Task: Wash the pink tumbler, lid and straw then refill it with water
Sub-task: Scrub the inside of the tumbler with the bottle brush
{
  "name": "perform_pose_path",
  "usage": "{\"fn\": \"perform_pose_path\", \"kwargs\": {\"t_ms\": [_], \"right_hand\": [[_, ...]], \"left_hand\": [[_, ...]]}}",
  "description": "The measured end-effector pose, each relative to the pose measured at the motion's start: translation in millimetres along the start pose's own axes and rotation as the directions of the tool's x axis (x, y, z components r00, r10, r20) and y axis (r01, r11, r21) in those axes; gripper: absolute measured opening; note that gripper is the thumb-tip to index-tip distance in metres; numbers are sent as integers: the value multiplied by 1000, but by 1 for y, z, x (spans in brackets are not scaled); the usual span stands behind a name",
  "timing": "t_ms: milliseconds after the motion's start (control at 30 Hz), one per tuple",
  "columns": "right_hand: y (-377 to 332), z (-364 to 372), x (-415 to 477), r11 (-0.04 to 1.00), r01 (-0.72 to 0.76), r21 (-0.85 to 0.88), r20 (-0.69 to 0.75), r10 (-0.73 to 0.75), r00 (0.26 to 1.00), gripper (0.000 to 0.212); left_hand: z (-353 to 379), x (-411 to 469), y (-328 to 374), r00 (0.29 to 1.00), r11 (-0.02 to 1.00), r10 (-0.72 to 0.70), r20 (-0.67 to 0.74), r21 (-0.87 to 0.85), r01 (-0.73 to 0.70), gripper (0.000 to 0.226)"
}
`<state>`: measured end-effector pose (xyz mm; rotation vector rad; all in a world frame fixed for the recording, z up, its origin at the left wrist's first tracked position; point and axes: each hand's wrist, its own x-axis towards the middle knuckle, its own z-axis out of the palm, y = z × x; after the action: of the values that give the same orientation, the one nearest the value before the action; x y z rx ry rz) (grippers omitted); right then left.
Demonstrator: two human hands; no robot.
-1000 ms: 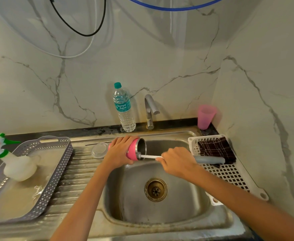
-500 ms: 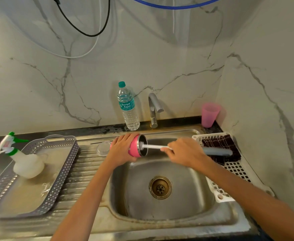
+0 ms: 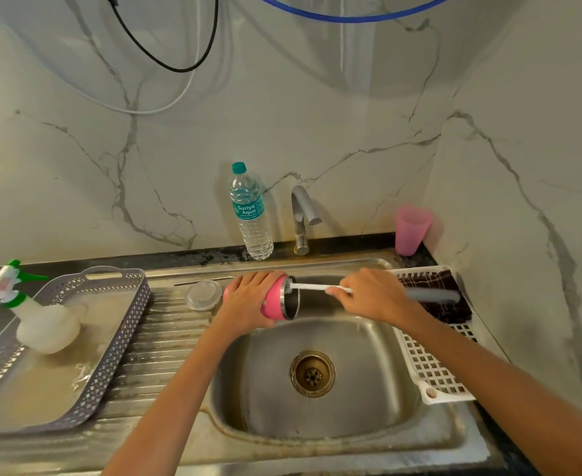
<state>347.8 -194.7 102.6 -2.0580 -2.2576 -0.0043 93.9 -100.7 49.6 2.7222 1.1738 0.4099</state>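
Pink tumbler (image 3: 274, 304) held sideways over the back left edge of the sink (image 3: 368, 407): left hand (image 3: 248, 300) curled round its body, right hand (image 3: 368, 297) gripping the brush (image 3: 312, 287) set into its mouth. Rigid, probably wet-slick; best grasped mid-body.

Pink tumbler (image 3: 273, 305) held sideways at the left edge of the sink (image 3: 368, 424); lid (image 3: 203, 294) and straw (image 3: 204, 281) on the drainboard (image 3: 166, 338).

We note the pink tumbler horizontal, with its steel-rimmed mouth facing right over the sink and the dark steel interior visible. The left hand (image 3: 248, 302) grips its body from above and hides much of the pink wall. The white stem of a brush (image 3: 312, 287) enters the mouth near the upper rim. We record the lid as clear and round, lying flat just left of the tumbler's base. The straw, thin and metallic, lies flat just behind the lid. We cannot tell whether straw and lid touch.
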Motion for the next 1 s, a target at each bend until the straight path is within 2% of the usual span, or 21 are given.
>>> {"fn": "perform_pose_path", "kwargs": {"t_ms": [100, 233, 333, 433, 533, 600, 700, 833, 1000], "right_hand": [[-11, 20, -13, 999, -34, 6, 28, 34, 999, 50], [-22, 13, -15, 996, 63, -62, -58, -67, 996, 52], [-9, 1, -3, 999, -14, -35, -17, 13, 1000, 50], [-11, 10, -5, 997, -72, 12, 10, 72, 997, 49], [-28, 16, -14, 999, 20, 49, 32, -22, 999, 47], [-29, 5, -10, 994, 79, 69, 4, -79, 997, 45], [-17, -11, 5, 996, 68, 60, 2, -68, 998, 44], [-19, 4, 5, 998, 42, 47, 20, -43, 999, 45], [-33, 0, -2, 991, 130, -33, -50, -132, 990, 43]], "left_hand": [[-4, 8, -1, 999, 999, 1, -36, 50, 1, 97], [1, 10, 3, 999, 1000, -30, 25, 9, 30, 97], [4, 9, 8, 999, 1000, -26, 34, -13, 26, 96], [-3, 11, 5, 1000, 1000, 10, -21, 25, -10, 97], [-10, 12, 0, 997, 999, 16, -75, 46, -13, 97], [-9, 10, -1, 997, 1000, -15, -76, -2, 15, 97], [-5, 6, 1, 998, 1000, -16, -58, -19, 15, 95], [-8, 8, 4, 998, 1000, 4, -58, 4, -3, 96], [-4, 8, 5, 999, 1000, -28, -15, -10, 28, 95]]}}
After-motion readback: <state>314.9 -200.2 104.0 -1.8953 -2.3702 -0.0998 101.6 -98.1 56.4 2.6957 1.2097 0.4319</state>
